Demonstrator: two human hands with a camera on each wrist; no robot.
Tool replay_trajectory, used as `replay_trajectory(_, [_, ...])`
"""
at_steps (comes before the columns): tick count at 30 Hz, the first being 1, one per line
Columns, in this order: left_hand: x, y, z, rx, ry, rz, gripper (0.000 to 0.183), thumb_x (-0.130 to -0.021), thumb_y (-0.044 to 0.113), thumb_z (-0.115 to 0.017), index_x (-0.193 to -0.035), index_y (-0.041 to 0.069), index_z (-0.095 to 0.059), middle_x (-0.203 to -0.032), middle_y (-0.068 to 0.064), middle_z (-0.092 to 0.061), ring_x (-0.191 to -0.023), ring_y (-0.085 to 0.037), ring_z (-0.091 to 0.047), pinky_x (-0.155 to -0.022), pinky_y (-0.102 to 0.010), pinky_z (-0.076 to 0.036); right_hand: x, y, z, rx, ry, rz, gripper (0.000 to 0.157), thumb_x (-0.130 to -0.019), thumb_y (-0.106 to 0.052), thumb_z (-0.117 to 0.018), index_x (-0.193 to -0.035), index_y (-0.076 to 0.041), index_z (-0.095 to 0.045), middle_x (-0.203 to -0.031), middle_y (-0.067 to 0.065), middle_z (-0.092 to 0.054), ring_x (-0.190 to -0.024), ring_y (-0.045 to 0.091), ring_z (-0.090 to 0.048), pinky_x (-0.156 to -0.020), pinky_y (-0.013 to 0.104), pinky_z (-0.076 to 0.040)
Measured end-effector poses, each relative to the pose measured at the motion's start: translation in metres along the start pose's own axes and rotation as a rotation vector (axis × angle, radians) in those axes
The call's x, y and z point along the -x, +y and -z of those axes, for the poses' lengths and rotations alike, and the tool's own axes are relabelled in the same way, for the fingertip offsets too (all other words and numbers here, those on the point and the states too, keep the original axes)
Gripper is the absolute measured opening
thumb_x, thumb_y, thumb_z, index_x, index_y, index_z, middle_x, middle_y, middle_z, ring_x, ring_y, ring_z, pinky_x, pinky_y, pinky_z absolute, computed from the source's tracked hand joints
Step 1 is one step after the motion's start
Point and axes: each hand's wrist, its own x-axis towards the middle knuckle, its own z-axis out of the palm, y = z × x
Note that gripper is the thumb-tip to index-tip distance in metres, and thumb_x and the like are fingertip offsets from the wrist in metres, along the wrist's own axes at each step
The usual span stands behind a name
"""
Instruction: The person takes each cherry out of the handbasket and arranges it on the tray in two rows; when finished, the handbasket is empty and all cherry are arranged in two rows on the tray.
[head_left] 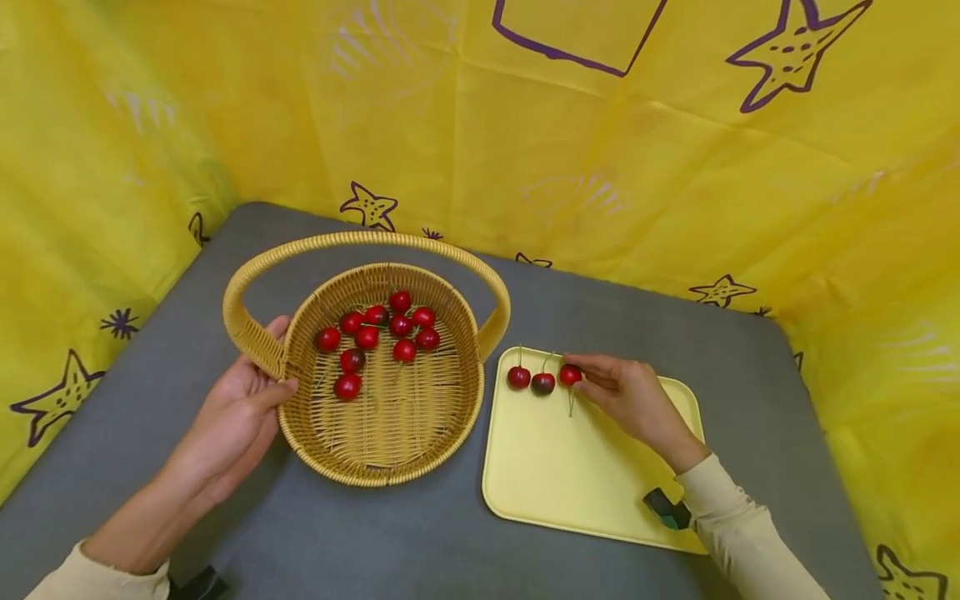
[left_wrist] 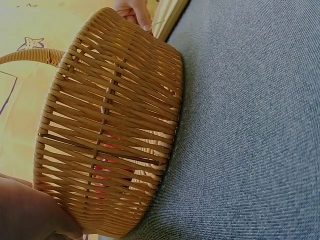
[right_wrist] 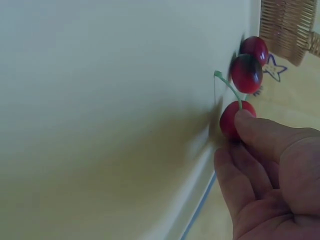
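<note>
A round wicker basket (head_left: pixel 390 429) with a tall arched handle stands on the left, with several red cherries (head_left: pixel 367 337) in its far half. My left hand (head_left: pixel 238 408) grips its left side at the handle's base, thumb over the rim. In the left wrist view, the woven side (left_wrist: pixel 112 115) fills the middle. To the right lies a pale yellow tray (head_left: pixel 562 475). Over its far edge my right hand (head_left: pixel 633 396) pinches a cherry (right_wrist: pixel 231 121) between thumb and fingers, its green stem pointing toward me. Left of it sit a dark-red cherry (head_left: pixel 542 384) and a red cherry (head_left: pixel 518 377).
Basket and tray stand side by side on a grey cloth-covered table (head_left: pixel 420 542), a narrow gap between them. Yellow fabric (head_left: pixel 480 142) with purple starfish drawings hangs behind and at both sides. The basket's handle (head_left: pixel 367 238) arches above its far side.
</note>
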Motion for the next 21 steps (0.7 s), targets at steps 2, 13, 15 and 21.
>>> replay_trajectory(2, [0.000,0.000,0.000,0.001,-0.005,-0.002,0.083,-0.108,-0.012,-0.036,-0.170,0.016,0.011,-0.177,0.000,0.018,-0.161,-0.014,0.010,-0.128,-0.025,-0.012,0.001,-0.001,0.000,0.012,0.011,-0.002,0.044,-0.092,-0.004,-0.081,-0.135,-0.009,-0.073,-0.126,0.010,-0.076,-0.110,0.026,-0.076,-0.088,0.034,-0.061])
replay_trajectory(13, [0.001,0.000,0.000,-0.013,0.000,0.007,0.083,-0.107,-0.013,-0.036,-0.169,0.016,0.012,-0.176,0.000,0.018,-0.161,-0.016,0.010,-0.129,-0.027,-0.011,0.000,-0.007,-0.004,0.129,0.010,0.017,0.044,-0.092,-0.006,-0.082,-0.135,-0.009,-0.073,-0.127,0.010,-0.075,-0.115,0.031,-0.073,-0.093,0.044,-0.060])
replay_trajectory(15, [0.001,0.000,0.000,-0.010,-0.003,0.006,0.083,-0.107,-0.013,-0.036,-0.170,0.016,0.011,-0.176,-0.001,0.018,-0.161,-0.017,0.009,-0.128,-0.027,-0.013,-0.001,-0.008,-0.003,0.122,0.007,0.017,0.044,-0.092,-0.005,-0.082,-0.134,-0.007,-0.073,-0.127,0.011,-0.075,-0.115,0.031,-0.073,-0.093,0.044,-0.060])
replay_trajectory(21, [0.000,0.002,-0.001,-0.004,-0.007,0.001,0.084,-0.106,-0.014,-0.035,-0.170,0.016,0.011,-0.177,-0.002,0.017,-0.162,-0.018,0.008,-0.128,-0.027,-0.014,-0.001,-0.014,0.004,0.122,0.010,0.021,0.044,-0.093,-0.005,-0.081,-0.136,-0.006,-0.072,-0.129,0.011,-0.075,-0.115,0.031,-0.073,-0.092,0.045,-0.060])
